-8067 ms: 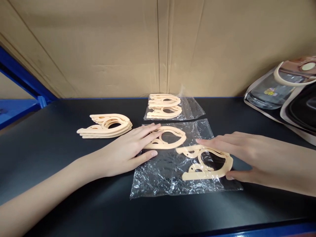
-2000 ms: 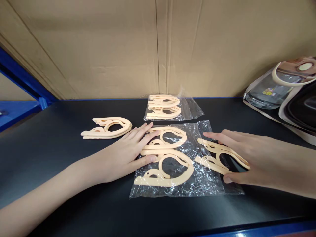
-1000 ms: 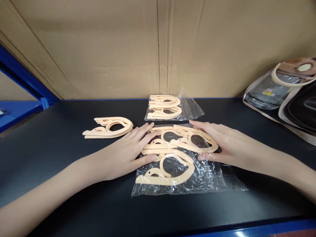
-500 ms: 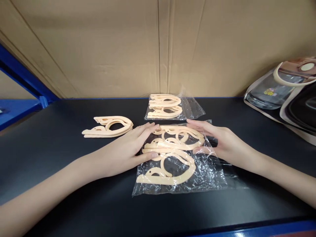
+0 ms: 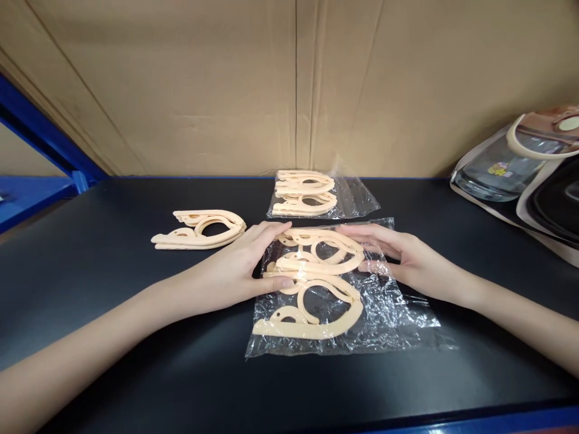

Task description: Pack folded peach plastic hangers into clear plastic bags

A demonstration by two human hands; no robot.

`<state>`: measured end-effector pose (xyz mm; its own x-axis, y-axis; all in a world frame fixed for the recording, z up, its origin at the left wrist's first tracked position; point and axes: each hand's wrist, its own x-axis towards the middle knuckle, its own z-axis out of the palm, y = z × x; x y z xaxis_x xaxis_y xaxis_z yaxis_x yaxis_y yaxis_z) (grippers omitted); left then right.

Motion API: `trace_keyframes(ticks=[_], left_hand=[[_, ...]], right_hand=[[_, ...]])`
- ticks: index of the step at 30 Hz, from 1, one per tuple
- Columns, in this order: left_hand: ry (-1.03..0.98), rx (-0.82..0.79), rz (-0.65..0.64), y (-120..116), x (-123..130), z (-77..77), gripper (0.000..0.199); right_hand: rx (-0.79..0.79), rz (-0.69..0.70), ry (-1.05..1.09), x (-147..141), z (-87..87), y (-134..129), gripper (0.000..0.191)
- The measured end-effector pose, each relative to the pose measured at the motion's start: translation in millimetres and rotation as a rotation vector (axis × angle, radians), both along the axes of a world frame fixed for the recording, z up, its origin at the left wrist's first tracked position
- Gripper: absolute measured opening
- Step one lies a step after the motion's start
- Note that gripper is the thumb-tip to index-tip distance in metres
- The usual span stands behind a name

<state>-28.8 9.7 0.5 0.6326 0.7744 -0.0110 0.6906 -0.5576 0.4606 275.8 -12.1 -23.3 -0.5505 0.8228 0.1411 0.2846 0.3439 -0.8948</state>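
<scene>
A clear plastic bag lies flat on the black surface with several cream folding hangers inside, folded up. My left hand grips the left end of the upper hangers through the film, thumb on the near side and fingers on the far side. At their rounded right end, my right hand spans them between thumb and fingers, pressing on the bag. Beyond my left hand lies a loose stack of folded hangers, out of any bag. Behind, a second clear bag holds more folded hangers.
Brown cardboard stands as a wall along the back. To the right sits a clear container with a brown lid, beside a black item with a beige rim. A blue metal frame borders the left side.
The upper hangers have slid a little left inside the bag, towards my left hand. My right hand's fingers have followed them left. The view has shifted slightly.
</scene>
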Motion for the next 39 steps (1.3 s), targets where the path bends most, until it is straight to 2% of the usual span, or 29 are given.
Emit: trace_keyframes(ticks=[5, 14, 25, 39], left_hand=[[-0.057, 0.016, -0.008, 1.0, 0.8, -3.3, 0.087], [-0.076, -0.021, -0.019, -1.4, 3.3, -5.3, 0.089], [-0.067, 0.009, -0.027, -0.4, 3.7, -5.5, 0.087], [0.018, 0.052, -0.043, -0.3, 3.6, -2.5, 0.091]], right_hand=[[-0.013, -0.031, 0.025, -2.1, 2.8, -0.7, 0.042], [-0.010, -0.160, -0.026, -0.8, 0.1, -1.4, 0.049], [0.077, -0.195, -0.070, -4.8, -0.5, -0.9, 0.041], [0.149, -0.187, -0.095, -2.8, -1.4, 0.8, 0.041]])
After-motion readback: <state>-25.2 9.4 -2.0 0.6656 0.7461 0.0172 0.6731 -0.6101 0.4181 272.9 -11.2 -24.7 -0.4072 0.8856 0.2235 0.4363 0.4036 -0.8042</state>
